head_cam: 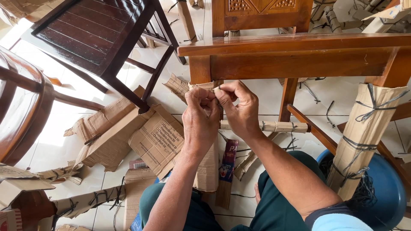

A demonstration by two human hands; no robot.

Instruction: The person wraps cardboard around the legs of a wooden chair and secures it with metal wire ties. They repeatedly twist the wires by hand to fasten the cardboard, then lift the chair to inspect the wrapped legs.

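A strip of corrugated cardboard wrap (208, 141) is held upright against the front leg of a brown wooden table (295, 53), seemingly so that the leg is padded along its length. Both hands are brought together at the top of the wrap, just under the table's rail. The left hand (200, 119) is closed with its fingers pressed together against the cardboard's upper edge, and the right hand (240, 111) is pinched on what appears to be a thin dark tie (217, 89) at the same spot; the tie itself is too small to be made out with certainty. A neighbouring table leg (364, 137) is already sheathed in cardboard and bound with dark ties, and a lower rung (274, 126) is covered likewise. A blue round tub (391, 188) is set behind that leg, and a tangle of dark ties seems to be kept in it. Flattened cardboard boxes (128, 132) are spread over the white tiled floor (55, 145), beside a dark wooden chair (102, 34).
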